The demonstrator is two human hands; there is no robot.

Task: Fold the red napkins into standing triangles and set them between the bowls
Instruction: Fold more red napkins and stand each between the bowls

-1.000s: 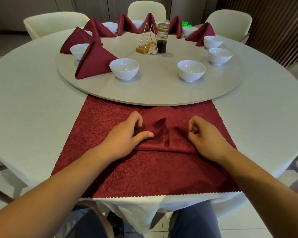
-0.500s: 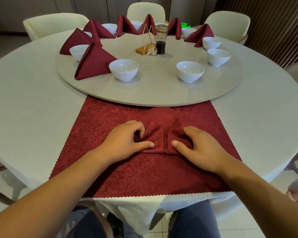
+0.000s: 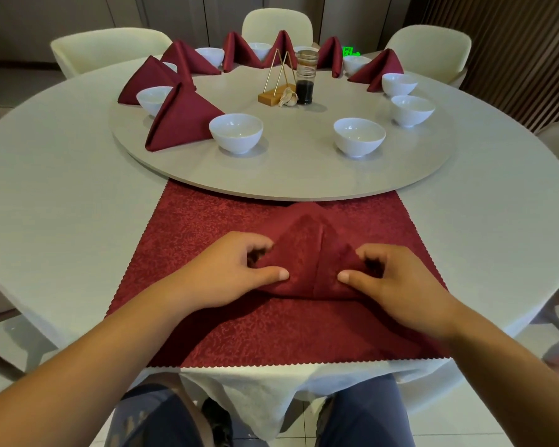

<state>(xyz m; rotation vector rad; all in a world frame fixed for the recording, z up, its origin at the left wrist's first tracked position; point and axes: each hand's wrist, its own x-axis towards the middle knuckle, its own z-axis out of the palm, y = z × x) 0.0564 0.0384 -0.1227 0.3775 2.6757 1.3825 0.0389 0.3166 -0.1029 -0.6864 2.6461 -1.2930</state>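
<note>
A red napkin folded into a raised triangle sits on the red table runner in front of me. My left hand pinches its left lower corner, thumb on the front face and fingers curled behind. My right hand pinches the right lower corner the same way. Several folded red napkins, such as the nearest one, stand between white bowls on the round turntable. Two front bowls have a bare gap between them.
At the turntable's centre stand a gold wire holder on a wooden base, a garlic bulb and a dark sauce jar. Cream chairs ring the round white table. My knees show below the table edge.
Both hands drew the napkin's side corners in toward the middle, and the flat fold has risen into a peaked triangle. My right hand has moved from the outer edge onto the right corner.
</note>
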